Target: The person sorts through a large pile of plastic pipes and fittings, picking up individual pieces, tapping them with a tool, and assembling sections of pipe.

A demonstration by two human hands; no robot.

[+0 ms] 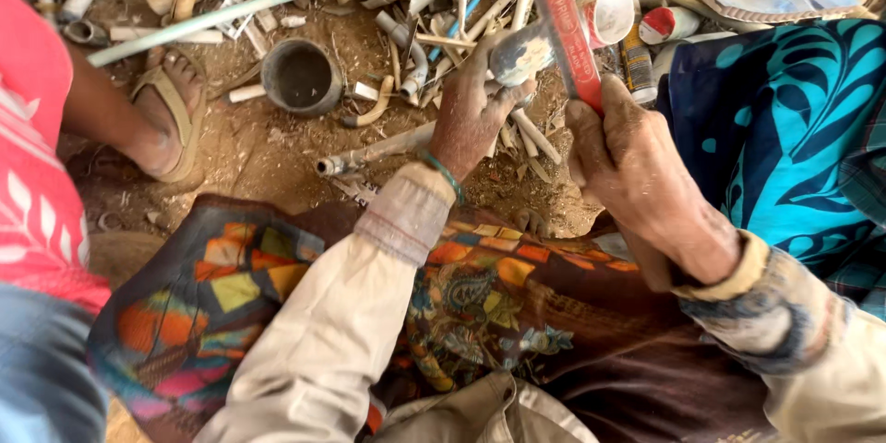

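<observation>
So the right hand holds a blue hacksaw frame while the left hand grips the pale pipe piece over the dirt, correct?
Not quite: the hacksaw frame in the right hand is red, not blue, as the head view shows. The rest stands: the left hand grips the pale pipe piece over the dirt.

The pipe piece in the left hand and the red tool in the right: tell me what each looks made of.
The pipe piece in the left hand looks like grey-white plastic, dull and dirt-smeared, like the pipe offcuts around it. The red tool in the right hand appears to be painted metal: a flat, straight, slightly glossy bar. Its cutting edge cannot be seen.
</observation>
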